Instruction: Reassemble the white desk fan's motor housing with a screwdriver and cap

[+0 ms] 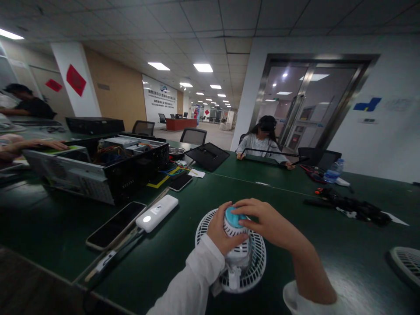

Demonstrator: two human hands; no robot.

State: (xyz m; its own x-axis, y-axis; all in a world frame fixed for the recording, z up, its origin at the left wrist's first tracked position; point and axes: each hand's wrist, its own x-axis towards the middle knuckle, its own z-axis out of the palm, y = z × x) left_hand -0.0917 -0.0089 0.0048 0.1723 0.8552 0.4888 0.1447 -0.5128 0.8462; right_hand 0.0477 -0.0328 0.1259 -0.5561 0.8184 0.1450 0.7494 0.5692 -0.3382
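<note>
A small white fan (259, 262) lies grille-down on the green table, its motor housing pointing up. A round light-blue knob (231, 217) caps that housing. My left hand (219, 229) is wrapped round the upper housing, thumb across its near side. From the right, my right hand (267, 218) reaches over and grips the blue knob with its fingertips. A white bracket (234, 279) shows at the fan's near side. Part of the housing is hidden behind my fingers.
To the left are a white power bank (157, 213) with a cable, a phone (116, 225) and an open computer case (108, 170). A person (262, 140) opposite holds a black frame. At right are a water bottle (334, 171), black gear (354, 205) and another white grille (407, 264).
</note>
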